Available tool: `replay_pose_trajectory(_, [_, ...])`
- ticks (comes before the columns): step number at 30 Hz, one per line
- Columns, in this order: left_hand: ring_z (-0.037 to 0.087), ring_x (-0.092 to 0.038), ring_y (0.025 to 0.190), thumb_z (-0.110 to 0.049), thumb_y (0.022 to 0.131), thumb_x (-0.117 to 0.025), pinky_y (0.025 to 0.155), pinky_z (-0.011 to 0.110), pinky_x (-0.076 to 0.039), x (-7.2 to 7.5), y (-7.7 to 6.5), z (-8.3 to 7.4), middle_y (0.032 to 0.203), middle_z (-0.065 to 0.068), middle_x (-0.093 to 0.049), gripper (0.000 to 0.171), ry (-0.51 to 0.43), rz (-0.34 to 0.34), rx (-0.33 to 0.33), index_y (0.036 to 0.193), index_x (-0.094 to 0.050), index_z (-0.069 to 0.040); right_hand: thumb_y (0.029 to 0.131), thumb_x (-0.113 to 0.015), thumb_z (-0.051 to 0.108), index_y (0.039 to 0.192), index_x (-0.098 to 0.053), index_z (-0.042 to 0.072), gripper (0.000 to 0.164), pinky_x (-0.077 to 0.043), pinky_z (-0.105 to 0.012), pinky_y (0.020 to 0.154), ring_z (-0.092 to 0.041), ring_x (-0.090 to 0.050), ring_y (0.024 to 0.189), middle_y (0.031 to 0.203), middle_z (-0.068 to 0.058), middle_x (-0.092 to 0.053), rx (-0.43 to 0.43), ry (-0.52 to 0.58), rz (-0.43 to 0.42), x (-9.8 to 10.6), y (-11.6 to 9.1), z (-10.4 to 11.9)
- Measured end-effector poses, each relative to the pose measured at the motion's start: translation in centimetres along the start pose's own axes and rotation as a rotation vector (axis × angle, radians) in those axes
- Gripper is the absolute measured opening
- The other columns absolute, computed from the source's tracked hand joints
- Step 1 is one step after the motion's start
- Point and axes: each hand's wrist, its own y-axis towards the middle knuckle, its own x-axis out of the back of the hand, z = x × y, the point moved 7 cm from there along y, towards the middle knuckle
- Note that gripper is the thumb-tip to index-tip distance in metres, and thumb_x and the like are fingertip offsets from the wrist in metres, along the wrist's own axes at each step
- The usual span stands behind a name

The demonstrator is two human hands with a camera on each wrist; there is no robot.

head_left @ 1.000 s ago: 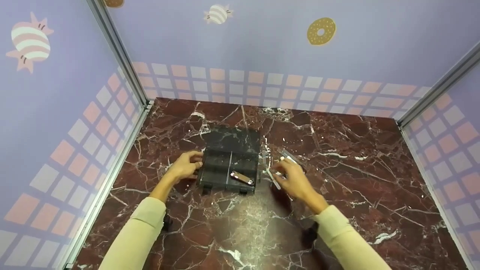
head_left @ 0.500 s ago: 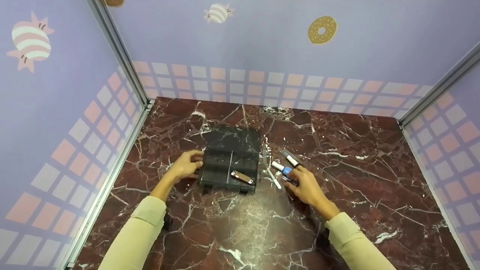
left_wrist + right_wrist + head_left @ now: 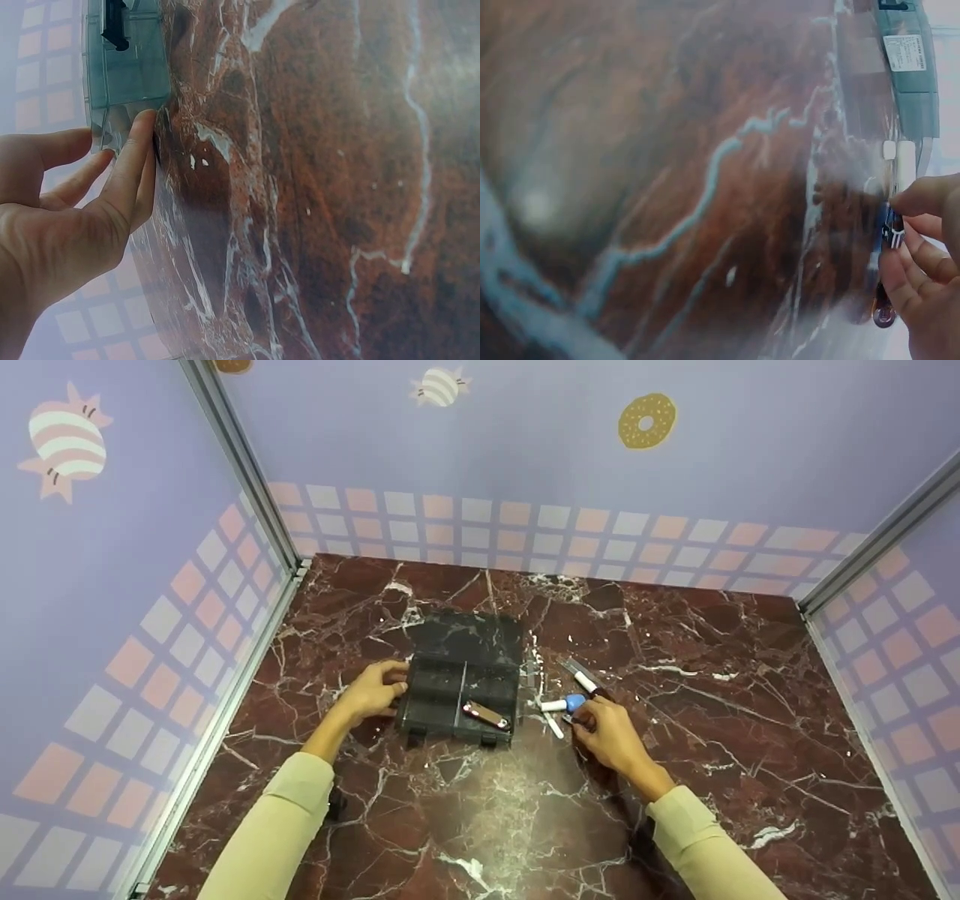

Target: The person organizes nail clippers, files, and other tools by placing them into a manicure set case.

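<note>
My left hand (image 3: 373,690) holds the left side of an open dark see-through plastic box (image 3: 435,712), thumb and fingers at its edge in the left wrist view. A thin divider splits the box, and a brown pocket knife (image 3: 486,715) with shiny ends lies in the right compartment. Right of the box, my right hand (image 3: 611,733) pinches a small shiny metal piece (image 3: 892,229), largely hidden by the fingers. Close by its fingertips lies a blue nail polish bottle (image 3: 574,703) with a white cap. A slim white stick (image 3: 553,725) lies nearer the box.
Behind the right hand lies a white-and-dark slender tool (image 3: 585,682) with a clear tip. The box's lid (image 3: 469,636) is folded back on the red marbled tabletop (image 3: 712,720). Patterned walls (image 3: 525,457) enclose the table's back and sides.
My right hand has moved right, away from the white stick, to the metal piece. The nail polish bottle has turned, its cap swinging toward me. The left hand stays at the box.
</note>
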Motion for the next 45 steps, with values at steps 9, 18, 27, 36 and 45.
replay_pose_trajectory(9, [0.045,-0.058,0.128,-0.002,0.11,-0.051,0.093,0.054,-0.061,0.1,0.1,0.1,0.151,0.031,-0.049,0.049,0.003,-0.001,0.008,0.158,-0.042,0.003,0.085,-0.083,0.0,0.089,-0.076,0.004,0.009,-0.058,-0.031,0.065,-0.015,-0.067,0.072,0.085,-0.004,-0.072,0.026,0.078,-0.015,0.1,1.9,2.6])
replay_pose_trajectory(18, [0.046,-0.058,0.128,-0.004,0.11,-0.051,0.092,0.055,-0.061,0.0,0.1,0.3,0.153,0.031,-0.048,0.049,0.01,0.002,0.005,0.158,-0.042,0.002,0.087,-0.082,-0.002,0.096,-0.076,0.0,0.011,-0.063,-0.03,0.072,-0.02,-0.071,0.079,0.092,-0.007,-0.072,0.106,0.186,0.005,-1.5,4.4,7.2])
replay_pose_trajectory(27, [0.044,-0.058,0.126,-0.004,0.11,-0.051,0.094,0.055,-0.061,-0.1,0.2,0.5,0.152,0.031,-0.048,0.05,0.007,0.01,0.009,0.159,-0.041,0.001,0.09,-0.08,0.001,0.101,-0.075,0.0,0.012,-0.06,-0.026,0.072,-0.017,-0.067,0.081,0.095,-0.007,-0.07,0.168,0.178,0.136,-5.7,6.1,11.0])
replay_pose_trajectory(36, [0.045,-0.057,0.128,-0.003,0.11,-0.052,0.094,0.056,-0.061,0.0,0.2,0.4,0.152,0.031,-0.047,0.05,-0.009,0.012,0.013,0.158,-0.041,0.001,0.09,-0.081,0.001,0.102,-0.074,-0.002,0.014,-0.061,-0.03,0.075,-0.02,-0.068,0.083,0.097,-0.009,-0.069,0.184,0.179,0.155,-6.2,6.3,10.9])
replay_pose_trajectory(45, [0.042,-0.06,0.123,-0.004,0.11,-0.052,0.089,0.052,-0.063,0.0,0.3,0.6,0.152,0.03,-0.048,0.05,-0.008,0.012,0.009,0.159,-0.042,0.001,0.088,-0.083,0.004,0.11,-0.073,-0.004,0.025,-0.062,-0.044,0.088,-0.033,-0.071,0.096,0.107,-0.014,-0.07,0.145,0.108,0.106,-2.2,5.5,6.0])
